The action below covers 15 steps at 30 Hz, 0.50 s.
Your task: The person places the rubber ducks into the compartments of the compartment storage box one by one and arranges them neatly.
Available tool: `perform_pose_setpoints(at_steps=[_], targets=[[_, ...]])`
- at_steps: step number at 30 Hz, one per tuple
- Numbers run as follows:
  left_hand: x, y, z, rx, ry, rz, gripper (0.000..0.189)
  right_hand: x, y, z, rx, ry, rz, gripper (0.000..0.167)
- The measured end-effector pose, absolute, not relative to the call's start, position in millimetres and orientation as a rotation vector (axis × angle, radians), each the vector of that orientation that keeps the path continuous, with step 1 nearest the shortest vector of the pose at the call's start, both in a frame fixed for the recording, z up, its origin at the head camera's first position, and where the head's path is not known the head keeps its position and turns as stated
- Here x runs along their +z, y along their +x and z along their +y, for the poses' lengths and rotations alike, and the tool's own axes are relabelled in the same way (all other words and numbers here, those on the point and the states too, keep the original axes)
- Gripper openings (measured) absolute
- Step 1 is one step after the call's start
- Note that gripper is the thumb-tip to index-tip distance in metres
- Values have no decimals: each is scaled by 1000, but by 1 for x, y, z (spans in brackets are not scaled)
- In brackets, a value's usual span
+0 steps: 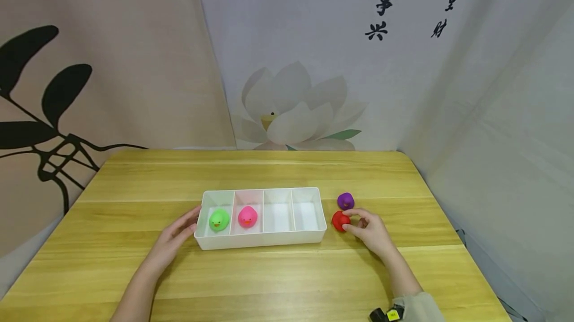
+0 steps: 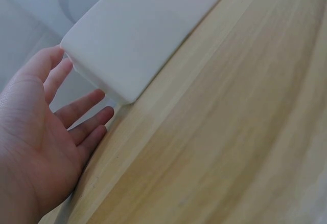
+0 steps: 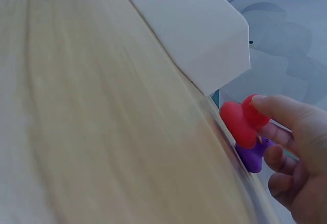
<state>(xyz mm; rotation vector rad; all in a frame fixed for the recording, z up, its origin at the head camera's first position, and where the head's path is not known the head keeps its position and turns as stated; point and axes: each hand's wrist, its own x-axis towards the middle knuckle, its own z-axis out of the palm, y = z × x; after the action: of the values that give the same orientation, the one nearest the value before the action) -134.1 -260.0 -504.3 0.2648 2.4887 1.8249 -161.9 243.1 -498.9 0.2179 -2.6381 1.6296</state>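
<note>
Beside the right end of the white tray [image 1: 264,240], our right hand [image 1: 369,232] pinches the red duck [image 1: 339,221] between thumb and fingers, just in front of the purple duck [image 1: 346,201]; whether it touches the surface [image 1: 287,282] we cannot tell. We should squeeze its round head lightly, avoiding its neighbour. Our left hand [image 1: 177,235], fingers loosely extended against the tray's left end, can steady it.

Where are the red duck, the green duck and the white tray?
Red duck [image 1: 339,221], head view: its upper side.
Green duck [image 1: 219,219], head view: its upper side.
White tray [image 1: 264,240], head view: its front wall.
</note>
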Motion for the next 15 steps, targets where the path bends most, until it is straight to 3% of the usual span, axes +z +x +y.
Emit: perform_pose_setpoints(at_steps=[15], targets=[[-504, -134, -260, 1836, 283, 2493, 48, -478, -155, 235, 1594, 169, -2597, 30]])
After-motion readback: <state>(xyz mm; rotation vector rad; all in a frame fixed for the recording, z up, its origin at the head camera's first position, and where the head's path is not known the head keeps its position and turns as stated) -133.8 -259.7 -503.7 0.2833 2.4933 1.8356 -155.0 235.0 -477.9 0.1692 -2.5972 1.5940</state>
